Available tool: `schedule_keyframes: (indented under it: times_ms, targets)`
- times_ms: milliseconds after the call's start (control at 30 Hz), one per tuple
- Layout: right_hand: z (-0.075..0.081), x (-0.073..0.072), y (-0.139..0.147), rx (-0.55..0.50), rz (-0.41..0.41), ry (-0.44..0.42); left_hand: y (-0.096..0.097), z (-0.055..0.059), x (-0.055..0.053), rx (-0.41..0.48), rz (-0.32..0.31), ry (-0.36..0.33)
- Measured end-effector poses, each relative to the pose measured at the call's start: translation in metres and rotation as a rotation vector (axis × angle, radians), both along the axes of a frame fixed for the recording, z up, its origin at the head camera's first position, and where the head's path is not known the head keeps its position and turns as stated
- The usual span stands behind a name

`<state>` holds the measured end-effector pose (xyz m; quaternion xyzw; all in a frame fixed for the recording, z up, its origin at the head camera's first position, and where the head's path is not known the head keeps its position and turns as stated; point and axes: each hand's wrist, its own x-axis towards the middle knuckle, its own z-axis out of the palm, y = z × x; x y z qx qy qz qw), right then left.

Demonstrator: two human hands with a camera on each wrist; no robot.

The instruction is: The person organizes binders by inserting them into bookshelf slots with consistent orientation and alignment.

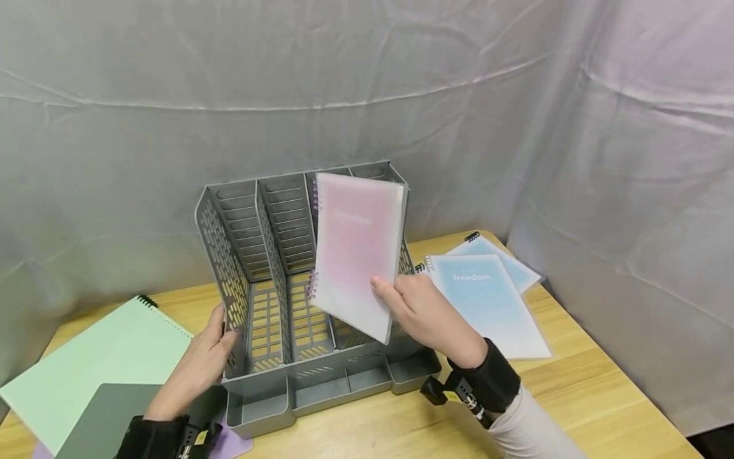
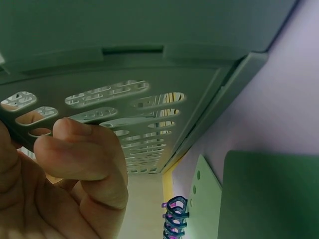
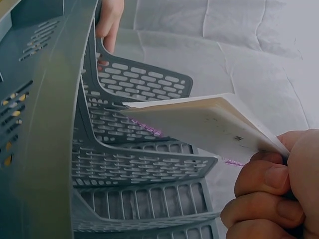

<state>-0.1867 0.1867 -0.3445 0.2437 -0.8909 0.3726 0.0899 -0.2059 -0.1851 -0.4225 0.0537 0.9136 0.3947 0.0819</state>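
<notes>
My right hand [image 1: 432, 312] pinches a pink, translucent-covered spiral notebook [image 1: 358, 242] by its lower right edge, thumb on the front cover. The notebook is raised, upright and slightly tilted, in front of the right-hand slots of a grey desktop file organizer [image 1: 264, 421]. From the right wrist view, the notebook [image 3: 184, 124] is seen edge-on beside the slotted dividers [image 3: 144, 162], its purple coil towards them. With my left hand [image 1: 197, 360] I grip the organizer's left side wall; in the left wrist view, curled fingers [image 2: 75, 154] meet its perforated panel.
Right of the organizer, a blue "freedom" notebook [image 1: 482, 319] overlaps another blue notebook [image 1: 518, 268]. To the left lie a light green spiral notebook [image 1: 109, 350], a dark grey-green cover [image 1: 103, 417] and a purple one [image 1: 232, 444]. A grey curtain [image 1: 287, 64] hangs behind the wooden table [image 1: 596, 389].
</notes>
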Motion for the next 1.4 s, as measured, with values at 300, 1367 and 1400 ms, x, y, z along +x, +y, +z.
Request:
schedule_keyframes:
  times_ms: [300, 1367, 1400]
  targets:
    - [0.004, 0.001, 0.014, -0.018, -0.028, -0.002, 0.002, -0.002, -0.002, -0.006, -0.009, 0.008]
    - [0.025, 0.006, 0.057, 0.0, -0.25, 0.068, 0.003, -0.006, 0.0, -0.039, -0.022, 0.045]
    - [0.025, 0.006, 0.058, 0.002, -0.255, 0.068, 0.003, -0.006, -0.001, -0.039, -0.022, 0.039]
